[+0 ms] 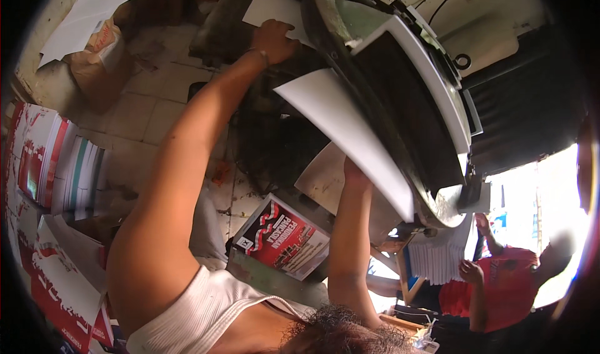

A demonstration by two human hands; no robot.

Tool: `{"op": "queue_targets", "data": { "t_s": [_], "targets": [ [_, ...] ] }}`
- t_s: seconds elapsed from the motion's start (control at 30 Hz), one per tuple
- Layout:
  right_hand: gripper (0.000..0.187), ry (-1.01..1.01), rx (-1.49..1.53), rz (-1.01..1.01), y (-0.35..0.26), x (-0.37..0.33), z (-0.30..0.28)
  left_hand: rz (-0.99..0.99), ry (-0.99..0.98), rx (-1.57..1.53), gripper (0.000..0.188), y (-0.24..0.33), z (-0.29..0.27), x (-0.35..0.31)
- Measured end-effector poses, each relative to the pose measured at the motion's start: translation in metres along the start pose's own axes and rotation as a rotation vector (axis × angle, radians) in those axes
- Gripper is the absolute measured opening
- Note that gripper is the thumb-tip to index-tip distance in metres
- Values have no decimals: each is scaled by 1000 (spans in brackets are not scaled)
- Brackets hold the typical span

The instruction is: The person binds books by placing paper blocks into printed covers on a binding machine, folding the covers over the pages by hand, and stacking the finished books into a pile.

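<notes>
My left hand (273, 41) reaches far forward, thumb apart from the fingers, to the near edge of a white sheet (275, 9) on a dark surface. A large dark machine (394, 85) with a pale, curved frame stands beside it. A wide white sheet or thin stack of paper (350, 135) slants along the machine's near edge. My right hand (354, 170) reaches up to this paper, which covers its fingers; whether it grips the paper is hidden. Behind my right wrist a greyish-brown flat panel (319, 169) shows.
Red-and-white printed booklets (284, 236) lie close to my body. Stacked booklets (53, 160) fill the left side, beside a brown paper sack (100, 60) with white sheets (84, 19). At right a person in red (500, 285) handles a thick paper stack (437, 254).
</notes>
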State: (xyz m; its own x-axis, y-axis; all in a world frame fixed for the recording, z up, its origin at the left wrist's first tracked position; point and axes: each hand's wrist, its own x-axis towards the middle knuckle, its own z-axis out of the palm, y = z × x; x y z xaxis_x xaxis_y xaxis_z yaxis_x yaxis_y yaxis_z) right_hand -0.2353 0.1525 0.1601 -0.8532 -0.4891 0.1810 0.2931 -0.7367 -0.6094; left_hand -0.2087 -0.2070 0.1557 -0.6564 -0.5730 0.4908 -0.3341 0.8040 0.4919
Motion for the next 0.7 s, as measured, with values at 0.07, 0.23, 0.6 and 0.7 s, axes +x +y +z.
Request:
{"op": "queue_targets", "data": {
  "t_s": [0.07,0.23,0.6,0.7],
  "targets": [
    [37,157,38,-22,-3,-3,-5,-10,-102,164,64,11,18,8],
    [36,155,182,-14,-13,-30,-52,-40,-569,615,87,25,30,10],
    [40,205,146,-19,-45,-78,-72,-59,-603,556,94,21,25,0],
    [49,29,49,-45,-50,-76,-78,-26,-535,520,97,8,30,-11]
  ]
}}
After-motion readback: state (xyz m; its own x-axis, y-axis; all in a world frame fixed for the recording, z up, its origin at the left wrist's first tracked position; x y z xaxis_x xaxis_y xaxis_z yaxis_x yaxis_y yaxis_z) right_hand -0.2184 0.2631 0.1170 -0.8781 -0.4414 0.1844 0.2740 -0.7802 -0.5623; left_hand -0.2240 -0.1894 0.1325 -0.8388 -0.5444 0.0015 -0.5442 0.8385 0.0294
